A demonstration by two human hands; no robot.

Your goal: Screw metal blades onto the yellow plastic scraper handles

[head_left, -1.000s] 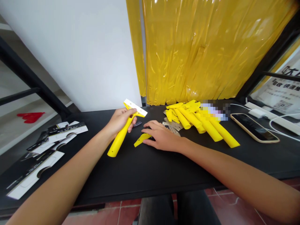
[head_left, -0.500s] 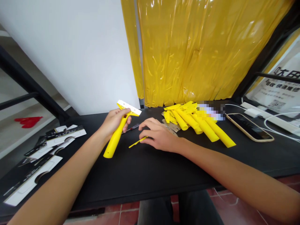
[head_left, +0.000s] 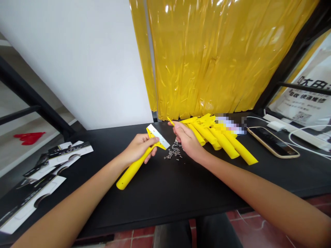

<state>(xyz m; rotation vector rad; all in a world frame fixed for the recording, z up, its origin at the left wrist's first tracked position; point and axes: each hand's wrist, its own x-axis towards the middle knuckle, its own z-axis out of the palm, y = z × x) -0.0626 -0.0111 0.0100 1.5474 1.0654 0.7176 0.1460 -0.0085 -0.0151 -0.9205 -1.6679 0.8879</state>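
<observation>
Since the earlier frame, the right hand (head_left: 185, 137) has moved farther back and the scraper (head_left: 132, 172) has shifted rightward. On the table (head_left: 155, 203), yellow handles (head_left: 224, 140) lie heaped. The scraper slants in the left hand (head_left: 139, 148), thumb pressing its white strip (head_left: 161, 137). Right thumb and fingers pinch a yellow plate (head_left: 170, 121). Screws (head_left: 176, 151) lie scattered between the hands.

1 of the hands (head_left: 139, 147) partly hides the yellow handle (head_left: 133, 171); metal bits (head_left: 175, 151) too small to identify
</observation>
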